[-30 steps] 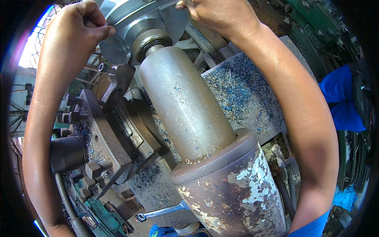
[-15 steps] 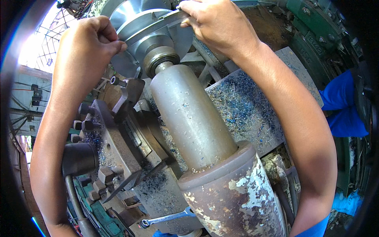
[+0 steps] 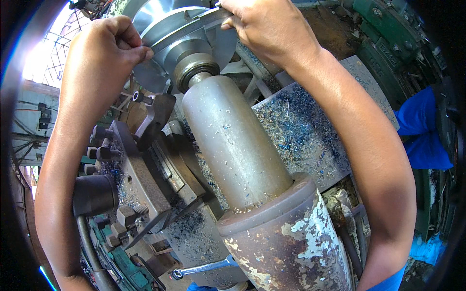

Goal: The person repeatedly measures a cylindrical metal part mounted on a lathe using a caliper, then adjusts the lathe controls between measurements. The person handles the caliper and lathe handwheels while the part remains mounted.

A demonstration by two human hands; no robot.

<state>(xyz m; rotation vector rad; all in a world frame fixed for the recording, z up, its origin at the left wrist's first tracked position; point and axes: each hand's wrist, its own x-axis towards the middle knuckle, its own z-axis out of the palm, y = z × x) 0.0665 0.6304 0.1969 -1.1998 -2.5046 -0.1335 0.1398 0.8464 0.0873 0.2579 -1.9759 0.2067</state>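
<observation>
A long flat metal bar (image 3: pixel 177 35), perhaps a caliper, lies slantwise across the front of a shiny round metal workpiece (image 3: pixel 224 46) in a lathe. My left hand (image 3: pixel 109 46) pinches at the bar's lower left end, thumb against curled fingers. At its upper right end my right hand (image 3: pixel 259 26) grips it, with the fingertips partly cut off by the picture's top edge. Between my forearms, the lathe's tailstock quill (image 3: pixel 233 136) runs up to a ringed live centre (image 3: pixel 195 68) set against the workpiece.
Left of the quill stands a tool post (image 3: pixel 138 169) with several square-headed bolts and a clamped tool holder (image 3: pixel 154 116). Blue metal chips (image 3: pixel 296 121) cover the plate at right. A wrench (image 3: pixel 204 267) rests by the paint-flaked tailstock (image 3: pixel 286 237). Blue cloth (image 3: pixel 422 128) shows at far right.
Both hands keep their grip across the workpiece. My left hand has shifted slightly left, and the whole view has moved a little.
</observation>
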